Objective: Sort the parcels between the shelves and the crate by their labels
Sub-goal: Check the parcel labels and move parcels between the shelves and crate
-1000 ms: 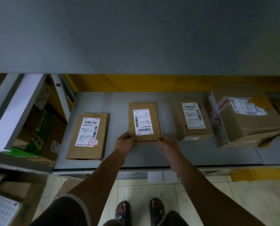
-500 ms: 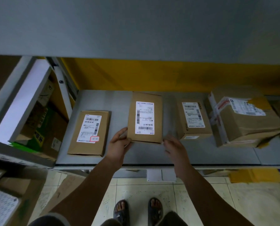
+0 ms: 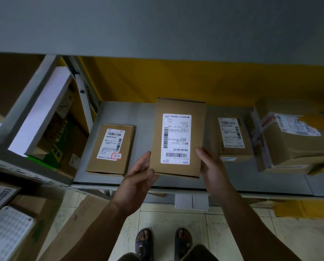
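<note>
Dim storeroom, yellow back wall [image 3: 176, 80], smooth grey metal shelf [image 3: 251, 176] over speckled floor tiles [image 3: 176, 223]. Left hand [image 3: 138, 178] and right hand [image 3: 212, 166] pinch the flat cardboard parcel [image 3: 178, 138] by its near corners, tilted up above the shelf, white label [image 3: 176, 139] facing up.

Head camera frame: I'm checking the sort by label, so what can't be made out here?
- Held parcel: label upside down, small print unreadable.
- Left hand, right hand: fingers hidden beneath the parcel.
- Taped parcel: blurred, label illegible.
- Left shelf boxes: blocked by the shelf frame.
- Crate: cannot tell which it is.
</note>
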